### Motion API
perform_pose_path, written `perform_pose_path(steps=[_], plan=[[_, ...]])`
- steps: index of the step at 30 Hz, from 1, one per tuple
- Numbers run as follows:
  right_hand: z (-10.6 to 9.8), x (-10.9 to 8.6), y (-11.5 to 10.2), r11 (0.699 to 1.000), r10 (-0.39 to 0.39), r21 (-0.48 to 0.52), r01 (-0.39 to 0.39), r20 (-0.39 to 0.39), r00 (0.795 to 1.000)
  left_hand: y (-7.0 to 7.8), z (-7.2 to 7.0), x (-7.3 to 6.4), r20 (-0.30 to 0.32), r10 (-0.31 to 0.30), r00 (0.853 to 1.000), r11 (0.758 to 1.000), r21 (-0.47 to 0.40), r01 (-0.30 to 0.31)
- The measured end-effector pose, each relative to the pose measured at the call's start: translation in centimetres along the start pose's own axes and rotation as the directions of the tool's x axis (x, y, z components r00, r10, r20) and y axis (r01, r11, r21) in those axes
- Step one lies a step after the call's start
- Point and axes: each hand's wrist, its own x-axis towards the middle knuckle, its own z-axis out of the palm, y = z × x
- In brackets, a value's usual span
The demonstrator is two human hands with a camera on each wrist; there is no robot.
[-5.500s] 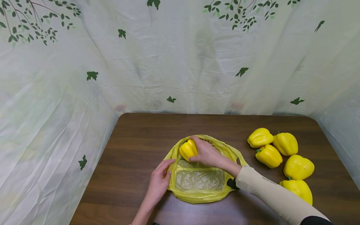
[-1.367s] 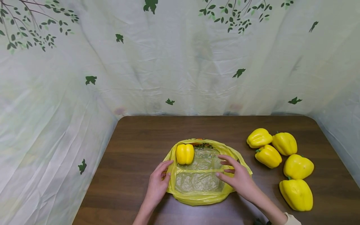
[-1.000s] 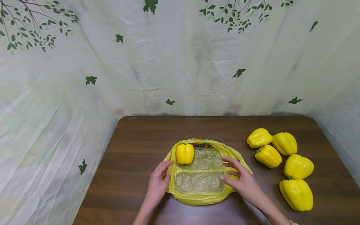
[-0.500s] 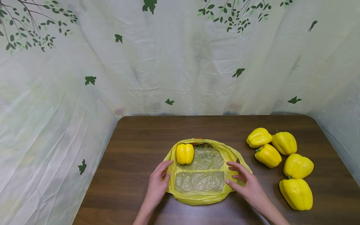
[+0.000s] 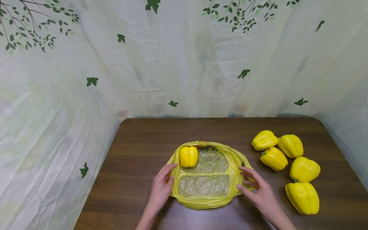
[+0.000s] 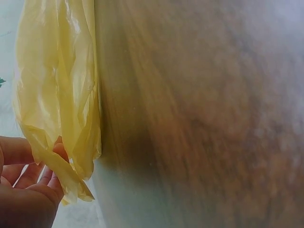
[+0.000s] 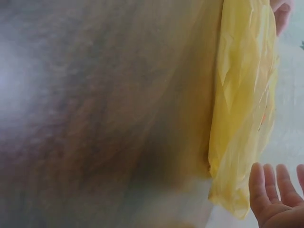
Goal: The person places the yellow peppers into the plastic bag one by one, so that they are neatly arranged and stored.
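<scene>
A yellow plastic bag lies on the table with its mouth spread wide. One yellow bell pepper sits inside, at the far left. My left hand holds the bag's left rim; in the left wrist view, a fold of plastic passes between the fingers. At the right rim is my right hand, fingers spread and gripping nothing. The right wrist view shows those fingers extended beside the bag; whether they touch it I cannot tell.
Several more yellow bell peppers lie in a group on the right side of the brown wooden table. Behind the table hangs a pale curtain with leaf prints.
About five seconds ago my right hand held the pepper inside the bag. It has since let go and drawn back rightward to the rim. My left hand has stayed at the left rim.
</scene>
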Motion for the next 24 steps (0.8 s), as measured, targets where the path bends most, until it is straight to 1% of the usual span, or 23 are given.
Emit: perform_pose_path(steps=[2,4,13,16,19,24], plan=[[-0.2,-0.1,0.0,1.000,0.011,-0.016,-0.011,-0.007,1.000,0.6,-0.2,0.0,0.006,0.000,1.000,1.000,0.006,0.000],[-0.3,-0.3,-0.1,0.999,0.017,-0.032,-0.018,-0.015,1.000,0.9,-0.2,0.0,0.012,-0.006,1.000,1.000,0.010,0.006],[-0.9,-1.1,-0.1,0.992,-0.017,-0.129,0.008,-0.068,0.998,1.0,-0.4,0.1,0.025,-0.015,1.000,1.000,0.019,0.014],[-1.1,-1.3,0.1,0.990,-0.037,-0.139,0.024,-0.092,0.995,1.0,-0.4,0.1,0.030,-0.021,0.999,0.999,0.025,0.020],[-1.2,-1.4,0.3,0.992,-0.054,-0.123,0.040,-0.111,0.992,0.5,-0.2,0.1,0.030,-0.023,0.999,0.999,0.024,0.022],[-1.4,-1.6,0.5,0.989,-0.052,-0.143,0.029,-0.157,0.986,-1.9,0.3,0.2,0.015,-0.023,1.000,1.000,0.013,0.023]])
